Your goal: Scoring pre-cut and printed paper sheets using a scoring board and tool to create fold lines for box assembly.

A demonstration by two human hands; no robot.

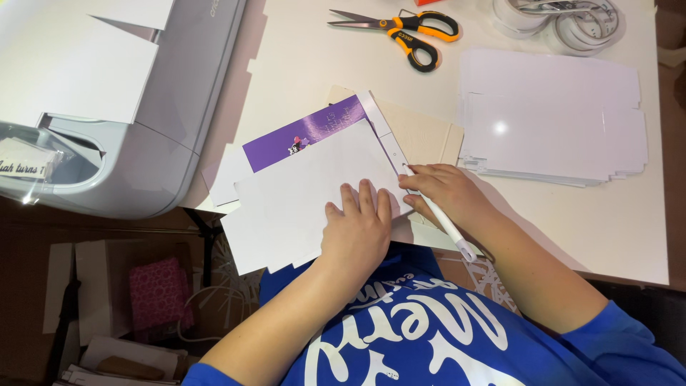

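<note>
My left hand [357, 227] lies flat, fingers apart, pressing on a white die-cut card sheet [300, 196] at the table's front edge. The sheet has a purple printed panel [304, 131] along its far side and a white flap strip [386, 136] on its right. My right hand [444, 189] grips a thin white pen-like tool [443, 218], its tip touching the flap's lower end. A tan cardboard piece [421, 132] lies underneath.
Orange-and-black scissors [407, 32] lie at the back. Clear tape rolls [564, 21] sit at the far right corner. A stack of white flat card blanks [554, 118] rests to the right. A grey cutting machine [128, 107] fills the left. Boxes and pink paper [157, 293] lie on the floor.
</note>
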